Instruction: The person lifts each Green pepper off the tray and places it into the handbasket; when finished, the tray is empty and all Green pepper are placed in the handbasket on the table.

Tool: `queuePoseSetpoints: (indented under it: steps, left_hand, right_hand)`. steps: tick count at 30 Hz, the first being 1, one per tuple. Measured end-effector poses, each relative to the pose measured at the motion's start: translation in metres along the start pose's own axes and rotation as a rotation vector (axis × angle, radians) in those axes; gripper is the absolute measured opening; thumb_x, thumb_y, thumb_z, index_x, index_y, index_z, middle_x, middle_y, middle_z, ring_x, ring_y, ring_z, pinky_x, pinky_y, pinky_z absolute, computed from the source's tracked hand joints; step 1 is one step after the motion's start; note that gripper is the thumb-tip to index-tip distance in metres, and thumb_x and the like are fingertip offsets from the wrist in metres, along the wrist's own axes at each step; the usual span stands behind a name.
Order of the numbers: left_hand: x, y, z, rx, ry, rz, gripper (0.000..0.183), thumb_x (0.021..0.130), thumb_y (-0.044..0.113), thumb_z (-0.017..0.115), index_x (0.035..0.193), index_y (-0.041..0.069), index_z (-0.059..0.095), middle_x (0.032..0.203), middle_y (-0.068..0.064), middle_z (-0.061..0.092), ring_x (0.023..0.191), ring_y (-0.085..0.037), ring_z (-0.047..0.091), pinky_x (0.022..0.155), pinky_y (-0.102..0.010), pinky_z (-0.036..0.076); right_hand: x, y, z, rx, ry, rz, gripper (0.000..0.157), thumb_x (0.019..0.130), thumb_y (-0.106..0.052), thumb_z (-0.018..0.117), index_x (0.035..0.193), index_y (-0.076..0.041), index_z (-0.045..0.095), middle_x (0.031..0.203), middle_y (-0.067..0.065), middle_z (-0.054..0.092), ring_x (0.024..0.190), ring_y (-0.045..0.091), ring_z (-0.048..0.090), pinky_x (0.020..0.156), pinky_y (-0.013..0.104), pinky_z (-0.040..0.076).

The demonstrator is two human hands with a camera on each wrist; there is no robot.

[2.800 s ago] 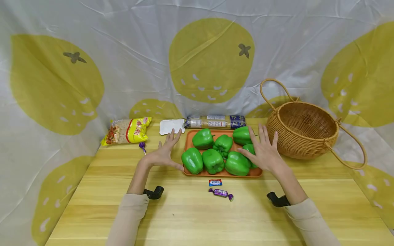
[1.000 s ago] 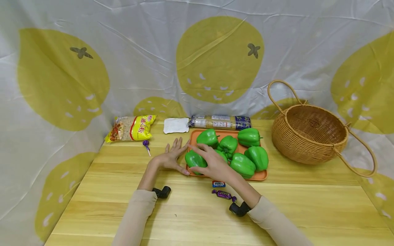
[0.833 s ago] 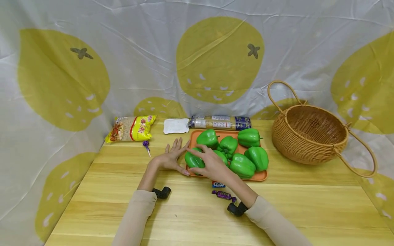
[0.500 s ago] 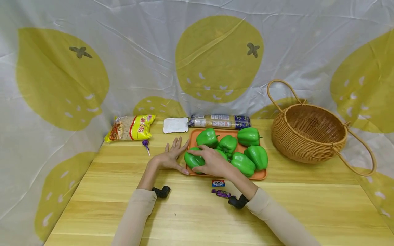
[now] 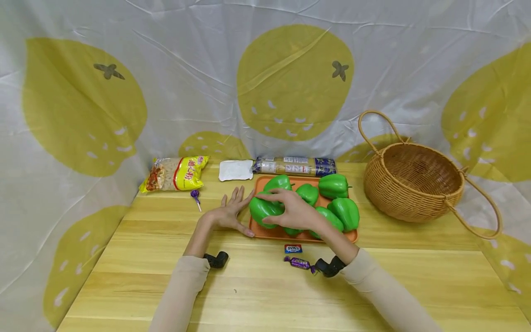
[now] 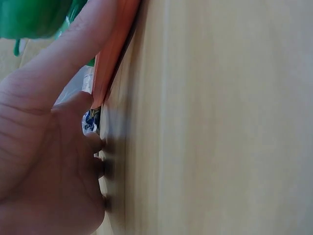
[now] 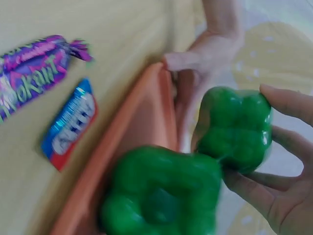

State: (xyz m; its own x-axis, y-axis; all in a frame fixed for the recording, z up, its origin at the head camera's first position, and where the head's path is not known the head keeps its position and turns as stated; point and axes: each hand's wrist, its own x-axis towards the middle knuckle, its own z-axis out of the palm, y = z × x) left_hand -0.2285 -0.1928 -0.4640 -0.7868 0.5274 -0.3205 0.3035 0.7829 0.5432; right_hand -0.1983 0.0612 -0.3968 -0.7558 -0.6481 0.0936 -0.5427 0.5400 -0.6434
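Note:
My right hand (image 5: 299, 212) grips a green bell pepper (image 5: 263, 211) between thumb and fingers. In the right wrist view the held pepper (image 7: 234, 129) hangs above the orange tray (image 7: 146, 115), with a second pepper (image 7: 159, 196) nearer the camera. Several more green bell peppers (image 5: 333, 186) lie on the tray (image 5: 265, 233). My left hand (image 5: 226, 217) rests by the tray's left side, fingers spread and thumb at the front corner. From the left wrist, its thumb (image 6: 68, 51) stretches along the tray's edge and the other fingertips are by the table.
A wicker basket (image 5: 410, 184) with raised handles stands right of the tray. Behind lie a noodle pack (image 5: 294, 166), a white packet (image 5: 235, 170) and a yellow bag (image 5: 174, 174). Candies (image 5: 293, 248) lie in front; a lollipop (image 5: 195, 196) lies left.
My right hand came left from the tray's right side, closed round the front-left pepper and has now raised it. My left hand settled at the tray's left side and stays there.

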Motion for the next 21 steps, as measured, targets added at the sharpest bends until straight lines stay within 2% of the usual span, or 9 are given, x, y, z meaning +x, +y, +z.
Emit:
queuePoseSetpoints:
  steps: [4, 7, 11, 14, 18, 21]
  left_hand:
    - [0.001, 0.000, 0.000, 0.015, -0.002, -0.003, 0.132, 0.065, 0.059, 0.081, 0.156, 0.023, -0.007, 0.158, -0.021, -0.024, 0.146, -0.038, -0.025, 0.114, -0.065, -0.014]
    - [0.001, 0.000, 0.000, 0.030, -0.004, -0.006, 0.132, 0.065, 0.060, 0.080, 0.156, 0.023, -0.007, 0.158, -0.021, -0.024, 0.147, -0.037, -0.024, 0.115, -0.064, -0.014]
    - [0.002, 0.002, -0.001, 0.028, -0.009, -0.005, 0.131, 0.065, 0.060, 0.080, 0.156, 0.024, -0.007, 0.158, -0.020, -0.024, 0.147, -0.036, -0.025, 0.115, -0.064, -0.014]
    - [0.003, 0.001, -0.001, 0.025, -0.012, 0.000, 0.130, 0.066, 0.060, 0.080, 0.156, 0.024, -0.007, 0.158, -0.020, -0.024, 0.147, -0.036, -0.025, 0.115, -0.064, -0.014]
    - [0.003, -0.002, 0.000, 0.016, -0.001, 0.012, 0.131, 0.066, 0.059, 0.080, 0.156, 0.023, -0.007, 0.158, -0.022, -0.023, 0.147, -0.039, -0.024, 0.114, -0.066, -0.013]
    - [0.003, -0.002, 0.000, 0.006, 0.009, 0.015, 0.131, 0.066, 0.058, 0.081, 0.156, 0.022, -0.006, 0.158, -0.022, -0.023, 0.146, -0.039, -0.024, 0.113, -0.067, -0.014]
  right_hand:
    - [-0.009, -0.001, -0.022, 0.066, 0.000, 0.038, 0.064, 0.082, -0.033, 0.077, 0.141, -0.029, 0.051, 0.149, 0.016, 0.043, 0.129, 0.032, 0.052, 0.096, 0.043, 0.053]
    - [-0.018, 0.002, -0.042, 0.091, 0.027, 0.065, 0.062, 0.082, -0.034, 0.077, 0.139, -0.032, 0.052, 0.151, 0.012, 0.042, 0.133, 0.029, 0.049, 0.097, 0.042, 0.053]
    - [-0.034, 0.010, -0.076, 0.080, 0.087, 0.093, 0.061, 0.081, -0.038, 0.077, 0.137, -0.036, 0.053, 0.151, 0.007, 0.043, 0.135, 0.028, 0.046, 0.092, 0.042, 0.054]
    - [-0.049, 0.016, -0.105, 0.086, 0.129, 0.157, 0.062, 0.080, -0.043, 0.077, 0.136, -0.041, 0.052, 0.150, 0.003, 0.044, 0.129, 0.026, 0.052, 0.088, 0.042, 0.054]
    - [-0.070, 0.025, -0.147, 0.063, 0.178, 0.253, 0.061, 0.079, -0.048, 0.075, 0.135, -0.048, 0.050, 0.147, -0.006, 0.048, 0.131, 0.022, 0.050, 0.102, 0.048, 0.046]
    - [-0.083, 0.030, -0.176, 0.028, 0.206, 0.315, 0.060, 0.080, -0.052, 0.073, 0.135, -0.050, 0.049, 0.145, -0.007, 0.051, 0.132, 0.019, 0.048, 0.101, 0.046, 0.043]
